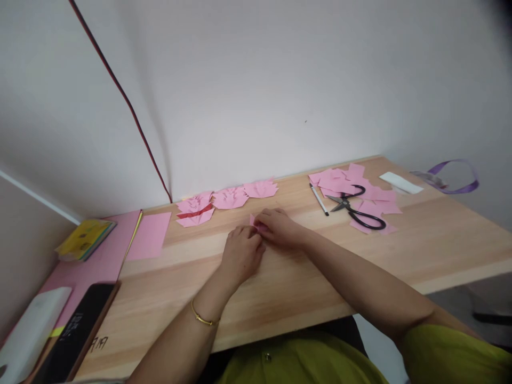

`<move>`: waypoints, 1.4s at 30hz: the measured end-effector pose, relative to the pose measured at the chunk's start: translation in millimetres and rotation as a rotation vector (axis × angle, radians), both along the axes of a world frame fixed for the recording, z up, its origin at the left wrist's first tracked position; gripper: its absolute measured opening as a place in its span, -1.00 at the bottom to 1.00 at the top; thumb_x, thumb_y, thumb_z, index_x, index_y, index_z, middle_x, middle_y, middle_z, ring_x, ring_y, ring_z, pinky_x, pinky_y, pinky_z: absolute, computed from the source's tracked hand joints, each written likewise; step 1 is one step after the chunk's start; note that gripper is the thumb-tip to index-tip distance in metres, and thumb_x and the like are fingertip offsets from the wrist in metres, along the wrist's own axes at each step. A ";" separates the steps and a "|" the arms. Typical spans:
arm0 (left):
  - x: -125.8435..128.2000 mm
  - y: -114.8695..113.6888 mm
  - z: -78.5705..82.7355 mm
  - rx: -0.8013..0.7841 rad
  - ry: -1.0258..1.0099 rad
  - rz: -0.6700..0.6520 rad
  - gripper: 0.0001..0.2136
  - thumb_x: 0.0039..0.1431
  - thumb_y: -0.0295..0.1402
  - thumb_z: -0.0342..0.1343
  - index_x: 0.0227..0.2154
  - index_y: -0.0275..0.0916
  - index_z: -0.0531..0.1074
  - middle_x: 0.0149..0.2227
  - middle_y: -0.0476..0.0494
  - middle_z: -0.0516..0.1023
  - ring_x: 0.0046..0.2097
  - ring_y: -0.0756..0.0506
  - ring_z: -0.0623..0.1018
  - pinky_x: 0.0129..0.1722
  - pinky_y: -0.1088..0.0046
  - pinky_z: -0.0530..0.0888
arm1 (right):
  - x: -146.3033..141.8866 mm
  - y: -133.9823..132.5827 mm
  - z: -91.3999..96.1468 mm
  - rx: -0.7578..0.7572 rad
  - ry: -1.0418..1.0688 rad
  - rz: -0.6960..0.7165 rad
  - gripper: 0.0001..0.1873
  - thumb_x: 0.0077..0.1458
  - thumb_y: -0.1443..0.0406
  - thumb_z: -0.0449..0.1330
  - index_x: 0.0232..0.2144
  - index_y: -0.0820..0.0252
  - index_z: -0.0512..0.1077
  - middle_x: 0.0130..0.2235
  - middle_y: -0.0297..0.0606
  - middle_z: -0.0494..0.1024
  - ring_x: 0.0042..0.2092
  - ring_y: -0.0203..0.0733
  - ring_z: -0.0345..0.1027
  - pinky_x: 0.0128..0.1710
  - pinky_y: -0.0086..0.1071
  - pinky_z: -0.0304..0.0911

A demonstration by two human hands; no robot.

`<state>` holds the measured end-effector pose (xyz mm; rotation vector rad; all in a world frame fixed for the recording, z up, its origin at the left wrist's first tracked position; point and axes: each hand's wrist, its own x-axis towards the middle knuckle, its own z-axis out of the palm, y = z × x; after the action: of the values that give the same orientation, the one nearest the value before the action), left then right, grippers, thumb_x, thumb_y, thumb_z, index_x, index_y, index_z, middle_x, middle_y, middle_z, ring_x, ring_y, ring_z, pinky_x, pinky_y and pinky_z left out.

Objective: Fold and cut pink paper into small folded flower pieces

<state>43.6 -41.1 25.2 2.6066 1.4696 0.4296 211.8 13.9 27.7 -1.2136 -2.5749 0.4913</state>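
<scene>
Both my hands meet at the middle of the wooden table (304,277), pinching a small pink piece of paper (253,220) that shows only between the fingertips. My left hand (242,253) has its fingers curled on the paper's near side; a gold bracelet sits on that wrist. My right hand (280,226) lies over the paper's right side with fingers pressed together. Most of the paper is hidden under the fingers.
Three folded pink paper shapes (228,198) line the back edge by the wall. Black scissors (356,209), a pen (319,199) and pink scraps (344,181) lie at right. A pink sheet (150,236), yellow booklet (85,239) and dark tablet (76,330) lie at left.
</scene>
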 end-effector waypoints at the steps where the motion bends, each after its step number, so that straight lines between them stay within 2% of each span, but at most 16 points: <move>1: -0.6 0.5 -0.5 -0.004 -0.009 0.002 -0.87 0.18 -0.35 0.03 -0.30 -0.21 0.47 -0.10 -0.20 0.47 -0.03 -0.19 0.38 -0.04 0.19 0.32 | 0.1 0.1 -0.3 -0.003 0.001 0.003 -0.88 0.16 0.31 0.07 -0.29 0.24 0.38 -0.21 -0.17 0.47 -0.12 -0.17 0.29 -0.07 -0.31 -0.01; 7: -2.4 3.0 -2.4 -0.050 -0.024 0.059 -0.79 0.10 -0.38 0.10 -0.17 -0.26 0.37 -0.11 -0.21 0.48 -0.05 -0.20 0.39 -0.05 0.18 0.34 | 1.3 -0.4 -0.4 -0.005 0.012 -0.004 -0.88 0.16 0.31 0.07 -0.30 0.24 0.37 -0.21 -0.17 0.47 -0.12 -0.17 0.30 -0.07 -0.32 0.01; 12: -0.1 0.6 -3.3 -0.022 -0.012 0.076 -0.76 0.10 -0.37 0.11 -0.15 -0.26 0.33 -0.09 -0.22 0.47 -0.03 -0.21 0.38 -0.04 0.17 0.33 | 1.3 -0.9 -0.7 0.003 0.046 0.016 -0.88 0.17 0.32 0.05 -0.29 0.23 0.37 -0.21 -0.18 0.48 -0.11 -0.17 0.30 -0.07 -0.32 0.01; 23: 0.9 1.7 -1.7 -0.021 0.020 0.073 -0.75 0.15 -0.33 0.06 -0.12 -0.23 0.41 -0.01 -0.19 0.44 0.02 -0.21 0.36 0.02 0.18 0.31 | 0.4 -1.3 -1.6 -0.013 0.050 0.007 -0.88 0.11 0.35 0.08 -0.28 0.23 0.38 -0.21 -0.18 0.48 -0.11 -0.15 0.29 -0.08 -0.30 0.01; 33: -2.0 4.9 -3.9 -0.005 0.053 0.104 -0.54 0.09 -0.11 0.13 0.01 -0.25 0.35 0.03 -0.25 0.41 0.05 -0.25 0.34 0.03 0.15 0.30 | 0.2 -1.8 -1.0 -0.019 0.058 -0.017 -0.85 0.12 0.31 0.08 -0.24 0.20 0.39 -0.18 -0.19 0.48 -0.08 -0.14 0.30 -0.02 -0.27 -0.01; 40: -3.0 2.2 1.0 -0.010 0.004 0.009 -0.70 0.09 -0.18 0.16 -0.17 -0.24 0.43 -0.07 -0.22 0.46 0.00 -0.21 0.37 0.04 0.14 0.29 | 1.0 -0.4 -5.4 -0.003 0.053 0.008 -0.87 0.13 0.31 0.07 -0.28 0.22 0.37 -0.21 -0.19 0.48 -0.11 -0.14 0.29 -0.07 -0.28 0.00; 42: -3.8 2.8 1.7 -0.023 -0.011 -0.014 -0.70 0.10 -0.19 0.15 -0.16 -0.25 0.43 -0.08 -0.21 0.47 -0.01 -0.20 0.37 0.03 0.17 0.30 | 1.5 -0.2 -6.4 0.006 0.052 0.005 -0.88 0.13 0.30 0.07 -0.29 0.22 0.36 -0.21 -0.19 0.47 -0.12 -0.14 0.29 -0.08 -0.28 0.00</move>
<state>39.8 -38.3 26.9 2.5913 1.4432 0.4225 213.3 13.7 21.4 -1.1768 -2.5344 0.5096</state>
